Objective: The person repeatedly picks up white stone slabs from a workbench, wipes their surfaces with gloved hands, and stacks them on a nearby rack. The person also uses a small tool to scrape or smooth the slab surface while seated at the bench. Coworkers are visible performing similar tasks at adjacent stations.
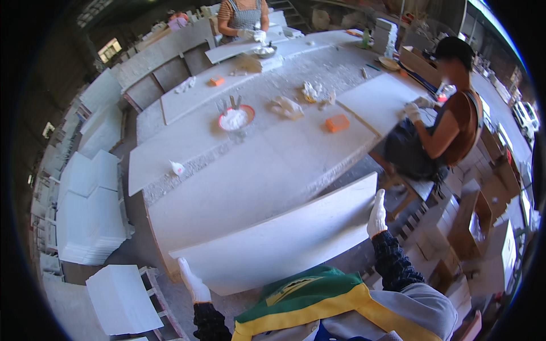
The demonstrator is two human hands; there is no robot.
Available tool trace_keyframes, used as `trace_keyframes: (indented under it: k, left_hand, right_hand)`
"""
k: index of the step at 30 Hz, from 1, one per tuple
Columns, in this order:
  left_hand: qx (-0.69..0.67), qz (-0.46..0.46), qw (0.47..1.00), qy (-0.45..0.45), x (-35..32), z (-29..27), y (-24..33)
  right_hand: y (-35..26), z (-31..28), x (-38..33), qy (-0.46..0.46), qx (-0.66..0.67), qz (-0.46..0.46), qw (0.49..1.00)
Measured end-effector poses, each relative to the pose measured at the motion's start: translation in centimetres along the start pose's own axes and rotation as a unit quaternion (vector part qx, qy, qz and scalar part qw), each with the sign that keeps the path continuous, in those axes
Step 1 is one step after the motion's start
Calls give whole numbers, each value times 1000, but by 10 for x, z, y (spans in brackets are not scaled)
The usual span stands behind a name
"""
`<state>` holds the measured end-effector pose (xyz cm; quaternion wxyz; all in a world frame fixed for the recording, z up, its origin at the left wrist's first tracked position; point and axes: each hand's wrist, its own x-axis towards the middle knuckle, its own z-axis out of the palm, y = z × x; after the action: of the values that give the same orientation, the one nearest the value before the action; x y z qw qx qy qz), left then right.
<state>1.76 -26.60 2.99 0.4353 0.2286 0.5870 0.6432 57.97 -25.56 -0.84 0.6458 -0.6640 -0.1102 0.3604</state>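
The left hand (193, 282) grips the near-left corner of a long white stone slab (278, 241); the right hand (377, 215) clasps its right end. Held just above the surface (284, 165), it could slip from gloved fingers and chip.

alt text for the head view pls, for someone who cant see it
A person's white-gloved left hand and right hand grip the two ends of a long white slab at a dusty work table. Two other people sit at the table's far and right sides.
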Motion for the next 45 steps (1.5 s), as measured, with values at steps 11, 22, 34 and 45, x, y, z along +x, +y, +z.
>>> trace_keyframes:
  k: [11,22,34,45]
  left_hand:
    - [163,20,986,31,79,63,43]
    - [148,43,985,84,125,72,12]
    - [245,61,946,204,115,77,-17]
    - [490,152,825,237,88,105,1]
  right_hand:
    - [-30,137,113,-141,-218,-132,957]
    - [-57,195,100,-80,-525,-191,825]
    - [3,138,41,-309,-504,-536,603]
    - [7,140,49,-316,-512,-525,602]
